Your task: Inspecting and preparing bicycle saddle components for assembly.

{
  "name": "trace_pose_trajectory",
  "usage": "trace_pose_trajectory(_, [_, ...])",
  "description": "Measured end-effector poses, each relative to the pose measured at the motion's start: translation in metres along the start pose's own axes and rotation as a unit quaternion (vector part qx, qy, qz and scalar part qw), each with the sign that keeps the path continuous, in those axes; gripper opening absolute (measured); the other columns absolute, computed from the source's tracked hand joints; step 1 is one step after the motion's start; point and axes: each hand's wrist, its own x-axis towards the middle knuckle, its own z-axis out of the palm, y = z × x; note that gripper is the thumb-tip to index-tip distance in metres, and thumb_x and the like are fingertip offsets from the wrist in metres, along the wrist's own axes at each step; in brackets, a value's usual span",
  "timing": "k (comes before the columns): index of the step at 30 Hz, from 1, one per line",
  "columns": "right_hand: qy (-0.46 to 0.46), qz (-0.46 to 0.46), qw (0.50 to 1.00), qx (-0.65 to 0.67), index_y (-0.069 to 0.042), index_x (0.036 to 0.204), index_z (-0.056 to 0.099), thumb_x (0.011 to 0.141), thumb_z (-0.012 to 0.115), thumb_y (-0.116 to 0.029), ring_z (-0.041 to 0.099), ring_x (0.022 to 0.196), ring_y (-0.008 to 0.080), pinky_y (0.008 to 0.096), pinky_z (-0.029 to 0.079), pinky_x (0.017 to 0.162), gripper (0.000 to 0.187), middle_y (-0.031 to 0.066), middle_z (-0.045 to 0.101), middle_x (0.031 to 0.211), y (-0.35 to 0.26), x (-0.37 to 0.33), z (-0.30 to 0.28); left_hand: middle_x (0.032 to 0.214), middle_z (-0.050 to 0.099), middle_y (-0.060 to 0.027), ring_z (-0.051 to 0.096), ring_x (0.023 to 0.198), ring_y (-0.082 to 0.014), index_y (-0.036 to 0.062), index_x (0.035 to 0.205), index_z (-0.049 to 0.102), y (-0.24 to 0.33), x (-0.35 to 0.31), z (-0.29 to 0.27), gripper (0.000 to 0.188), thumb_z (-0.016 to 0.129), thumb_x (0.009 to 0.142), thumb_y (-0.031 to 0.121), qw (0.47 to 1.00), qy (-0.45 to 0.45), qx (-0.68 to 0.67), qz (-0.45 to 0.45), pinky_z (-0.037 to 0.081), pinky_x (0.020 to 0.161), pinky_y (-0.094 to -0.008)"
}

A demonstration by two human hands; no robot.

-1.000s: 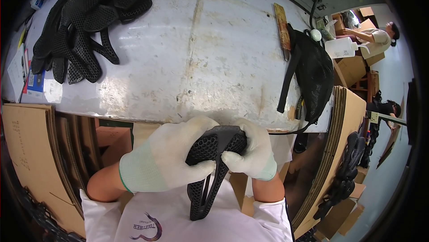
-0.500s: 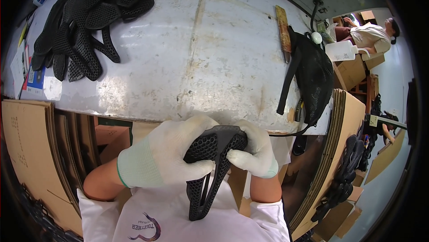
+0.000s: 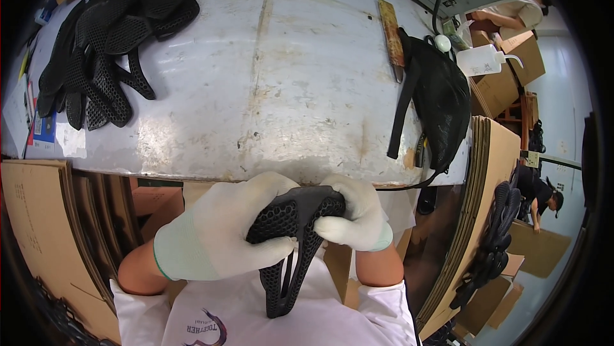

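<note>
Both hands wear white knitted gloves with pale green cuffs. Between them, in front of my chest, is a black honeycomb bicycle saddle [image 3: 300,218]. Its wide end is up near the table edge and its narrow nose points down toward me, with a long slot along the middle. My left hand [image 3: 240,224] is closed round the left wing, thumb across the near face. The right hand [image 3: 355,212] grips the other wing, its thumb pressing beside the slot. Fingers behind the saddle are hidden.
More black honeycomb saddles [image 3: 109,45] lie heaped at the table's far left. A rusty flat blade [image 3: 390,36] and a black mesh bag [image 3: 435,103] lie at the right, near a white squeeze bottle [image 3: 480,61]. Cardboard sheets [image 3: 492,173] flank me. Two people are off to the right.
My hands and the saddle have shifted slightly left in the picture, the grip unchanged. The whole view has moved a little. At the right, a bending person shows more fully.
</note>
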Motion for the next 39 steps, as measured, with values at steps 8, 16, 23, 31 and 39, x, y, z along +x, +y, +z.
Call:
trace_pose_trajectory(8, [0.092,0.054,0.994,0.014,0.002,0.091,0.071,0.097,0.073,-0.043,0.06,0.074,0.0156,0.0311,0.048,0.067,0.046,0.0051,0.061,0.075,0.002,-0.004,0.016,0.076,0.07,-0.0148,0.073,0.07,-0.0252,-0.0012,0.1,0.069,0.003,0.011,0.006,0.03,0.077,0.092,0.027,0.996,0.031,-0.005,-0.08,0.055,0.063,-0.0344])
trace_pose_trajectory(16, [0.101,-0.004,0.976,0.192,0.006,0.099,0.072,0.1,0.056,-0.066,0.065,0.07,0.0169,0.0324,0.051,0.064,0.074,0.009,0.069,0.077,0.048,-0.013,0.034,0.075,0.067,-0.0105,0.063,0.067,-0.0131,-0.0046,0.096,0.071,-0.012,0.011,0.009,0.029,0.077,0.089,0.023,0.99,0.089,-0.086,-0.072,0.05,0.062,-0.0288])
trace_pose_trajectory(23, [0.169,0.082,0.953,0.238,0.02,0.127,0.06,0.086,0.057,-0.087,0.072,0.11,0.0349,0.0427,0.061,0.095,0.115,0.0296,0.069,0.123,0.068,-0.025,0.047,0.074,0.064,-0.0167,0.066,0.07,-0.022,-0.0073,0.099,0.07,-0.061,0.009,0.002,0.048,0.064,0.095,0.04,0.983,-0.046,-0.162,0.077,0.052,0.067,-0.0337])
trace_pose_trajectory(31, [0.01,0.063,0.957,0.282,0.012,0.142,0.053,0.094,0.038,-0.089,0.063,0.124,0.0233,0.0345,0.047,0.107,0.113,0.0213,0.065,0.133,0.002,-0.002,0.008,0.082,0.071,-0.0166,0.072,0.068,-0.0326,-0.0063,0.101,0.073,-0.024,0.026,-0.002,0.052,0.066,0.094,0.044,0.924,0.124,0.054,0.357,0.058,0.06,-0.0393])
trace_pose_trajectory(39, [0.214,-0.217,0.95,-0.063,0.004,0.098,0.068,0.105,0.031,-0.074,0.066,0.069,0.0355,0.0402,0.052,0.063,0.086,0.0175,0.065,0.08,-0.012,0.031,-0.015,0.096,0.072,-0.0211,0.074,0.077,-0.0341,-0.0072,0.1,0.07,0.006,0.053,0.024,0.038,0.078,0.066,0.009,0.833,0.111,0.211,0.499,0.058,0.053,-0.0358])
